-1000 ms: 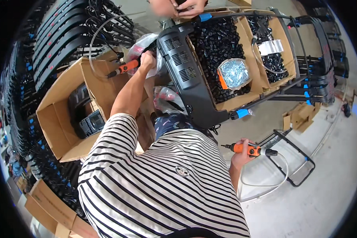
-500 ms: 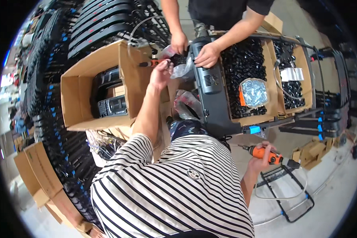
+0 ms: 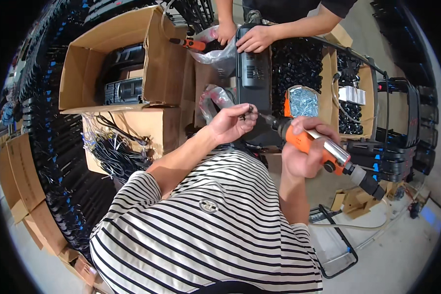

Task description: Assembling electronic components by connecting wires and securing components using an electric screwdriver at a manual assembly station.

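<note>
In my right hand (image 3: pixel 306 152) is an orange pneumatic screwdriver (image 3: pixel 301 140), its hose trailing off the back end. Its bit points left, close to the fingertips of my left hand (image 3: pixel 233 123). Those fingers are curled, palm up, around small dark screws (image 3: pixel 247 111), partly hidden. Ahead of my hands lies a long black vented housing (image 3: pixel 254 71). Across from me a co-worker rests one hand (image 3: pixel 256 39) on it. Their other hand (image 3: pixel 226 32) reaches into a clear plastic bag (image 3: pixel 215 56) beside it.
A second orange screwdriver (image 3: pixel 195 45) lies by a cardboard box (image 3: pixel 78 88) holding black parts. Below that box, cables (image 3: pixel 115 149) hang in a bundle. To the right are trays of small black pieces (image 3: pixel 296 63), a bag of silver screws (image 3: pixel 303 102) and a white box (image 3: pixel 352 95).
My left hand has come back from near the far screwdriver toward my body. My right hand has raised its screwdriver and brought it inward, so the bit meets the left fingertips. The view has shifted.
</note>
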`<action>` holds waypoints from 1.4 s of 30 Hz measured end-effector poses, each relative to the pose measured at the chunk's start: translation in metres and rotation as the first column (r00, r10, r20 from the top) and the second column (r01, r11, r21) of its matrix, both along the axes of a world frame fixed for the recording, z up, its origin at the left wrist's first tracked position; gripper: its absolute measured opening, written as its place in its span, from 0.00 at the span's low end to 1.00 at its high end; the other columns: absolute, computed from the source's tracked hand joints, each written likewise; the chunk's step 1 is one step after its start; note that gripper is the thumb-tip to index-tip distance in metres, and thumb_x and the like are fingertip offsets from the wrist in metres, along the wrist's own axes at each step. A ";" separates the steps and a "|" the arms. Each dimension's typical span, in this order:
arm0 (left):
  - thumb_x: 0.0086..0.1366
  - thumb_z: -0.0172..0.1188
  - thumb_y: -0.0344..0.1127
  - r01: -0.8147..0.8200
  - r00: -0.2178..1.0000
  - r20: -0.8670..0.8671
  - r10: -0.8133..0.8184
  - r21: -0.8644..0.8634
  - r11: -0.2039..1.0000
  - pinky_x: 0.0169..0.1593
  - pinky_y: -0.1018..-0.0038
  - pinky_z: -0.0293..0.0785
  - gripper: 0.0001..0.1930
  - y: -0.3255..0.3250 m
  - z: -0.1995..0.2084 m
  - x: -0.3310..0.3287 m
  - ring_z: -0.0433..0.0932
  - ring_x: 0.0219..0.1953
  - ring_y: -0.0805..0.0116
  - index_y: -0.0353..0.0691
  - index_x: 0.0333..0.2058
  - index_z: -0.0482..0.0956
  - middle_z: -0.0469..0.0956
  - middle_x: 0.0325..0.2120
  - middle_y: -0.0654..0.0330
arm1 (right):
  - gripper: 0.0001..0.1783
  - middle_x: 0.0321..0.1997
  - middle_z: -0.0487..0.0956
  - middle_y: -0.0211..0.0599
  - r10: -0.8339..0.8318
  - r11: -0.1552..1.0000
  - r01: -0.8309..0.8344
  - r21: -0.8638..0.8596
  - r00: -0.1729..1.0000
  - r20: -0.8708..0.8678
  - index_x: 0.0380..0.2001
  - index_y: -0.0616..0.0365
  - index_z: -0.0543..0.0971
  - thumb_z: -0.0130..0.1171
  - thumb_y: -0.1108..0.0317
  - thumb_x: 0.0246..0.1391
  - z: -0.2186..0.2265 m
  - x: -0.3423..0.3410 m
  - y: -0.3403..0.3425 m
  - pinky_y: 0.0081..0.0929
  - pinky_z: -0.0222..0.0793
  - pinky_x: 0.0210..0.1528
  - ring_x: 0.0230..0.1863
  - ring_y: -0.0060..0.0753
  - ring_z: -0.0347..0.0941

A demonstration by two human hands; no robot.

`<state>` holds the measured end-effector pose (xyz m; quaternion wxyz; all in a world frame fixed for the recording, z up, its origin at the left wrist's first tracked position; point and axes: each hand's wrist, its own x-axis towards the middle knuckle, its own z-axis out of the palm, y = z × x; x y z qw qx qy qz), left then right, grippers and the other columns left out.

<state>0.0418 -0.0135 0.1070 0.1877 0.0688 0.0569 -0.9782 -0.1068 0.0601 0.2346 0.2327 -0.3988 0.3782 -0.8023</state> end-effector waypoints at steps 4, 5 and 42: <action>0.68 0.53 0.36 -0.008 0.974 0.226 0.020 -0.055 0.998 0.30 0.82 0.63 0.11 0.020 0.010 -0.003 0.64 0.28 0.74 0.34 0.40 0.75 0.71 0.29 0.61 | 0.14 0.33 0.75 0.49 0.042 0.999 -0.042 0.000 0.998 -0.037 0.42 0.59 0.69 0.53 0.62 0.58 -0.002 0.006 0.005 0.38 0.69 0.37 0.29 0.37 0.71; 0.68 0.53 0.36 -0.013 0.977 0.213 0.024 -0.055 0.998 0.31 0.82 0.63 0.11 0.022 0.011 -0.003 0.65 0.28 0.74 0.34 0.41 0.75 0.72 0.30 0.61 | 0.14 0.33 0.75 0.50 0.048 0.999 -0.048 0.007 0.998 -0.039 0.42 0.59 0.68 0.53 0.62 0.58 -0.002 0.007 0.006 0.38 0.69 0.37 0.29 0.37 0.71; 0.70 0.46 0.33 0.258 0.409 0.892 0.195 -0.318 0.913 0.28 0.79 0.69 0.12 0.042 -0.127 0.079 0.73 0.24 0.74 0.33 0.43 0.76 0.78 0.27 0.61 | 0.05 0.32 0.76 0.49 0.064 0.972 -0.054 0.227 0.997 -0.036 0.35 0.63 0.70 0.55 0.78 0.56 -0.113 0.029 -0.063 0.30 0.73 0.35 0.27 0.30 0.72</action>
